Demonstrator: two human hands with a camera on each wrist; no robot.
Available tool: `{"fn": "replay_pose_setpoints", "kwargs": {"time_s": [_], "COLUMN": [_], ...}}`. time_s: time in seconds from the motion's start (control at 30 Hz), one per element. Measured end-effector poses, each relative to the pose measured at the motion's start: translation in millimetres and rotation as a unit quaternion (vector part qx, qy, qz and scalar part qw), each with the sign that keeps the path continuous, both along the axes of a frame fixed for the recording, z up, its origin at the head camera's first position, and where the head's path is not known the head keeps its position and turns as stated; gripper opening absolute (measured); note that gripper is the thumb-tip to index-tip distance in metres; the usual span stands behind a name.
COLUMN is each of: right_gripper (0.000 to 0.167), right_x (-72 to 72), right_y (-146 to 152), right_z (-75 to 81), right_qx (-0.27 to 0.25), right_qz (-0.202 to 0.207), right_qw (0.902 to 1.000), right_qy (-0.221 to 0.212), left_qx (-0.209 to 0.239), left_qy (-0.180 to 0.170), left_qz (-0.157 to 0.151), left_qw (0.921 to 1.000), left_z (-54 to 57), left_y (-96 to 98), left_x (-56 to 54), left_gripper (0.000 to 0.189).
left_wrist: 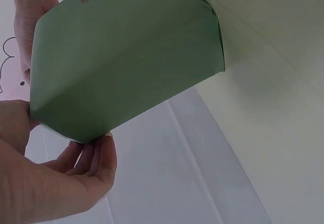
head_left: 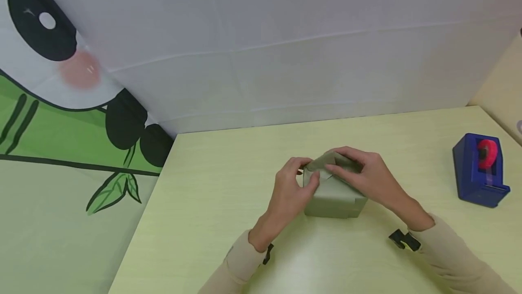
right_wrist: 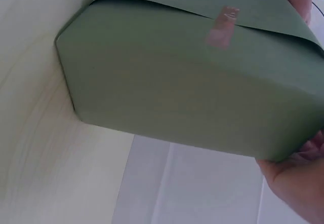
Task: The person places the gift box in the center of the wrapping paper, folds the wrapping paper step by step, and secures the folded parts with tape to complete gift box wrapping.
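Note:
A box wrapped in green paper [head_left: 336, 201] stands at the middle of the table, its upper end facing the person with folded paper flaps [head_left: 334, 167]. My left hand [head_left: 287, 192] grips the upper left edge, thumb on top and fingers round the side. From the other side my right hand [head_left: 367, 174] holds the flap at the upper right, with its thumb over the paper and its fingers behind. In the right wrist view a short strip of clear tape [right_wrist: 223, 29] crosses a paper seam on the box's side. The box's underside is hidden.
A blue tape dispenser [head_left: 477, 171] with a red roll of tape [head_left: 487, 153] stands at the right of the pale wooden table [head_left: 220, 185]. White cloth [head_left: 285, 76] hangs behind the table, and a printed cartoon cloth [head_left: 61, 126] is at the left.

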State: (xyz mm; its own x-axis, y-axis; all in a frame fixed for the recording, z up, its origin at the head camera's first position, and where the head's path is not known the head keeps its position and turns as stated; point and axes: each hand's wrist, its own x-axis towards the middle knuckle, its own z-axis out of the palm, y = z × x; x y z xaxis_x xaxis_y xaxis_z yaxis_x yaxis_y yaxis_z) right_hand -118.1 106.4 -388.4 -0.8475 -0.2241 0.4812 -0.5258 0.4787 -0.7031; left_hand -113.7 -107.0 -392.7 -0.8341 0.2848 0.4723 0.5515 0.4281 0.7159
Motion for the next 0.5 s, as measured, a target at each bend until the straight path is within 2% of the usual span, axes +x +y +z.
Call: {"fn": "replay_pose_setpoints", "kwargs": {"time_s": [0.13, 0.27, 0.37, 0.5], "right_gripper": [0.029, 0.028, 0.026, 0.032], "right_x": [-0.9, -2.5, -5.0, -8.9], "right_y": [11, 18, 20, 23], "right_z": [-1.4, -2.8, -3.7, -4.5], "right_qx": [0.020, 0.015, 0.008, -0.003], "right_qz": [0.002, 0.003, 0.009, 0.034], "right_qw": [0.9998, 0.9999, 0.9999, 0.9986], "right_qy": [0.004, 0.002, 0.011, 0.040], "left_qx": [-0.003, -0.002, 0.009, 0.013], "left_qy": [-0.001, 0.008, 0.027, 0.072], "left_qz": [0.010, 0.017, 0.012, -0.003], "left_qw": [0.9999, 0.9998, 0.9995, 0.9973], "left_z": [0.3, 0.2, 0.0, -0.4], "left_y": [3.8, 6.6, 8.0, 9.9], "left_x": [-3.6, -6.6, -8.5, -11.9], "left_gripper": [0.017, 0.015, 0.014, 0.014]}}
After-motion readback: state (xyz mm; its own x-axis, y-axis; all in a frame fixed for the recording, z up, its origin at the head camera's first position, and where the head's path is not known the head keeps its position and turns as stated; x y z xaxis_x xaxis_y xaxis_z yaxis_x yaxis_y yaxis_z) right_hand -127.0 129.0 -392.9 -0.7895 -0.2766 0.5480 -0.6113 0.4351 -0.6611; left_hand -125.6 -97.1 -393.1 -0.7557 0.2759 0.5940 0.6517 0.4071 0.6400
